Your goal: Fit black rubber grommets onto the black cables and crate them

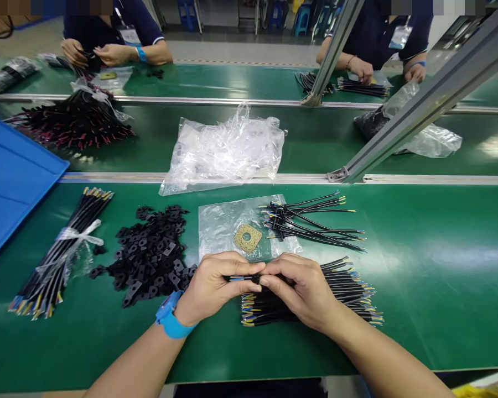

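My left hand (216,282) and my right hand (301,284) meet above the bench, thumbs and fingertips pinched together. Between them is a short black cable (235,278) whose coloured wire ends show inside my left hand. A small black piece sits on it at the fingertips, mostly hidden. Under my right hand lies a wide row of black cables (348,293) with stripped, coloured ends. A heap of black plastic clips (151,260) is left of my left hand. Just beyond my hands, a yellowish sponge (247,238) with a centre hole rests on a clear bag (213,221).
Cables with black pieces fitted (315,221) lie behind the row. A tied cable bundle (62,254) and a blue bin (16,177) are at left. Crumpled plastic bags (228,149) lie across the metal rail. A slanted metal post (415,94) stands right. Two people work opposite.
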`<action>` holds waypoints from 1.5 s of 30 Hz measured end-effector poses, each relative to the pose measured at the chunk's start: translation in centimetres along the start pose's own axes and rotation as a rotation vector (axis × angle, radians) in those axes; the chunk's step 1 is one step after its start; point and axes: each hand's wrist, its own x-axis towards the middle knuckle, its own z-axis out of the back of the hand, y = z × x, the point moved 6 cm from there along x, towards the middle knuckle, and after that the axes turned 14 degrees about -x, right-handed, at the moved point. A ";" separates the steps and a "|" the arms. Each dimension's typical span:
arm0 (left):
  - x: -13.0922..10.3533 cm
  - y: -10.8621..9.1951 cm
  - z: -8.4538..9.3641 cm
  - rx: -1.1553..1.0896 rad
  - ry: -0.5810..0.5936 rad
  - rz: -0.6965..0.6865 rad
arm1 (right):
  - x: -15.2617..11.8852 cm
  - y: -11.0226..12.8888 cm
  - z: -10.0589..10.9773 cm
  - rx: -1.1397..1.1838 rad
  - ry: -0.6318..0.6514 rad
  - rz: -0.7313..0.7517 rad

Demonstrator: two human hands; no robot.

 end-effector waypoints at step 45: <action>0.7 0.5 8.8 0.723 -0.327 0.163 | -1.1 -3.5 -1.1 -0.448 0.477 -0.015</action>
